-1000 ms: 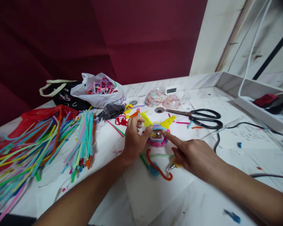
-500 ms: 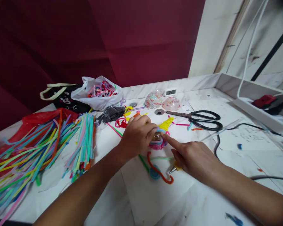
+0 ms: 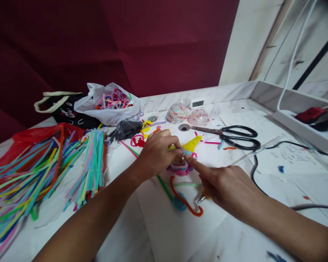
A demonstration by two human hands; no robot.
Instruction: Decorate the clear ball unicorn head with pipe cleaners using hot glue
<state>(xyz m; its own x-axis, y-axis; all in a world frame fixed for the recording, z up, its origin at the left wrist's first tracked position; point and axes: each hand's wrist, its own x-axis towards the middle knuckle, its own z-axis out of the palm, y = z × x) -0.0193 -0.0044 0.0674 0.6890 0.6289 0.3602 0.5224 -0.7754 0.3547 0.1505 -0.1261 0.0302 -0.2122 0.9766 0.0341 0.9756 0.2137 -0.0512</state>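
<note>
A small craft made of pink, blue and purple pipe cleaners [image 3: 179, 171] stands on the white paper, with a clear dome-like piece [image 3: 179, 160] in its front. My left hand [image 3: 159, 151] is closed on its upper left side; the fingertips are partly hidden. My right hand [image 3: 226, 183] curls round a glue gun, of which only the metal tip and yellow nozzle [image 3: 202, 197] show. Its index finger stretches out and touches the craft's right side. A yellow cone [image 3: 192, 144] sticks up just behind. An orange pipe cleaner [image 3: 186, 203] lies in front, over a blue coil [image 3: 179, 202].
Loose pipe cleaners [image 3: 43, 171] spread over the left side, beside a white bag of scraps [image 3: 106, 111]. Black-handled scissors [image 3: 239, 137] lie at right, near clear speckled domes [image 3: 198, 117] and a small digital display [image 3: 197, 104]. A black cable [image 3: 254, 171] runs along the right.
My left hand has lifted its fingers slightly on the craft, and more of the clear piece shows. My right index finger stays against it. The view has shifted a little.
</note>
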